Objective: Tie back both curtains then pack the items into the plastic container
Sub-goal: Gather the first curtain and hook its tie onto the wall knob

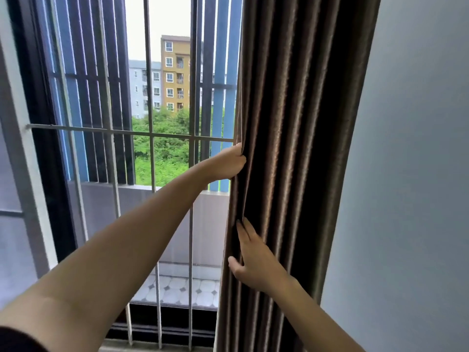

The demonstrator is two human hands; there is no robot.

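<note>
A dark brown pleated curtain (291,148) hangs bunched at the right side of the window, next to the wall. My left hand (229,162) reaches across the window and grips the curtain's left edge at about mid height, fingers curled round the fabric. Lower down, my right hand (251,260) lies against the front folds with its fingers straight and pointing up, the thumb at the curtain's edge. No tie-back, second curtain or plastic container is in view.
A window with white metal bars (152,138) fills the left and centre, a dark frame (48,148) at its left. A grey-blue wall (406,174) stands right of the curtain. Beyond the glass are a tiled balcony floor (182,290), trees and apartment blocks.
</note>
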